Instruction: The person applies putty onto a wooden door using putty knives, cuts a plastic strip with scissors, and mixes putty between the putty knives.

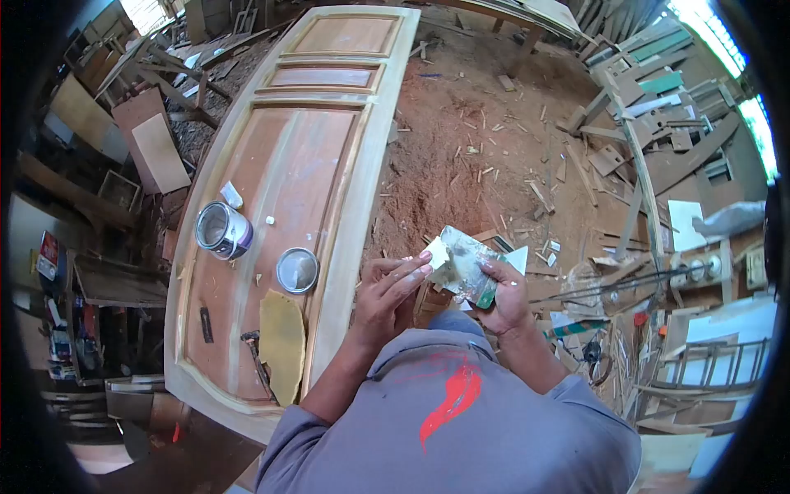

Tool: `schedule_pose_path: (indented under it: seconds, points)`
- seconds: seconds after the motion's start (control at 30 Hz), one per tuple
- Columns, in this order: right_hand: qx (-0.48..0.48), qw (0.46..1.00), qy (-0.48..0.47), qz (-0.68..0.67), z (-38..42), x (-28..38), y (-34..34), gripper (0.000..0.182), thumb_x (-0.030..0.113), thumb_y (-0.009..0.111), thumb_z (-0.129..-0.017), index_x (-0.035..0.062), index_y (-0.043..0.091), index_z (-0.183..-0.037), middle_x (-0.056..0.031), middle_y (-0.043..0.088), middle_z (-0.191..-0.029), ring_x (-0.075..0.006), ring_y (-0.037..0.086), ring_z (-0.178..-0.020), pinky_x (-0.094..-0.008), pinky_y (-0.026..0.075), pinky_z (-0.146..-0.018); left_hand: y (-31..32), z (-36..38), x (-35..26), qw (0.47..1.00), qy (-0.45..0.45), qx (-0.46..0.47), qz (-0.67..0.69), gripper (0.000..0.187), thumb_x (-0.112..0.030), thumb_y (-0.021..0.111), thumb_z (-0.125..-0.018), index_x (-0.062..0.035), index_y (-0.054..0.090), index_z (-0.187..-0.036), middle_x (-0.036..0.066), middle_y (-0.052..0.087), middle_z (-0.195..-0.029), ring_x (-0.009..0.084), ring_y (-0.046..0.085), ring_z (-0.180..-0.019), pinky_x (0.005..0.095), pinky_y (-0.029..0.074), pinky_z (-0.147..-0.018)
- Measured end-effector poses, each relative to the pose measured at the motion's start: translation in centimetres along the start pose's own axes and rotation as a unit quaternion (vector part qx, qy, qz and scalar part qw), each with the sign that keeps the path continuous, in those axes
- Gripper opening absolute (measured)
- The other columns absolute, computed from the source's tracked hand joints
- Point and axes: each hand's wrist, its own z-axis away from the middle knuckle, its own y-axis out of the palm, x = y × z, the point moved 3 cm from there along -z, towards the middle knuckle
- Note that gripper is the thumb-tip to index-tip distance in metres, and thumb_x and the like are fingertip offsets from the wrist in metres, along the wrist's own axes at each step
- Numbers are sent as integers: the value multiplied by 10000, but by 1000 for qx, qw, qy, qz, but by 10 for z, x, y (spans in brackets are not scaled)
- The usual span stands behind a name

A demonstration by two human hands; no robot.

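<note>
My left hand [387, 295] is closed on a small pale yellowish piece [439, 255], its fingers pressed together along it. That piece touches the left side of a flat board [471, 267] smeared with whitish paste. The board's right edge is gripped by my right hand [506, 298], thumb on top. To the left lies a wooden door panel [337, 206]. On it stand an open metal can [224, 230] and a round lid [297, 270]. A yellow sheet [281, 346] lies there too, beside a hammer-like tool [259, 362] and a short dark strip [206, 325].
Wood scraps and dust cover the floor [461, 148]. A wooden frame [629, 165] with stacked boards runs along the right. Cables [609, 286] lead to sockets at the right. Shelves with containers [62, 329] stand at the far left.
</note>
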Motion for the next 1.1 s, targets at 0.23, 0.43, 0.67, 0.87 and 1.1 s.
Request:
schedule_pose_path:
  seconds: [0.23, 0.43, 0.67, 0.87, 1.1]
  points:
    - [26, 997, 19, 68, -76, 17, 42, 440, 123, 517, -987, -125, 546, -1350, -242, 683, -1245, -342, 703, -1123, -468, 583, -969, -35, -34, 56, 992, -6, -16, -127, 392, -59, 736, -850, -142, 708, -1232, 34, 715, -1311, 228, 636, -1077, 373, 472, -947]
    - [74, 986, -40, 141, -150, 69, 48, 479, 178, 566, -955, -95, 560, -1349, -223, 687, -1248, -348, 703, -1117, -508, 567, -987, -44, -52, 103, 994, -75, -51, -63, 396, 23, 692, -844, -100, 694, -1220, 104, 691, -1291, 259, 630, -1080, 400, 474, -955]
    - [128, 975, 74, 169, -277, 89, 21, 464, 178, 611, -939, -72, 589, -1329, -189, 712, -1190, -291, 726, -1037, -460, 616, -855, -11, -96, 166, 853, -372, -47, 362, 289, -74, 628, -1007, 8, 590, -1281, 58, 643, -1145, 138, 597, -1071, 292, 478, -947]
    - [129, 984, 106, 53, -387, 161, -1, 517, 230, 618, -923, -47, 566, -1356, -174, 718, -1164, -305, 741, -947, -432, 645, -720, 53, -157, 271, 774, -456, -30, 438, 295, -125, 676, -979, -14, 595, -1240, 34, 621, -1067, 110, 586, -1005, 284, 488, -865]
    - [61, 927, 111, 353, -596, 181, -70, 429, 113, 665, -893, -68, 632, -1280, -116, 718, -1152, -208, 705, -946, -320, 567, -830, 87, -137, 375, 722, -558, -269, 308, 284, -126, 647, -995, -31, 610, -1260, 15, 615, -1136, 106, 544, -1059, 271, 445, -945]
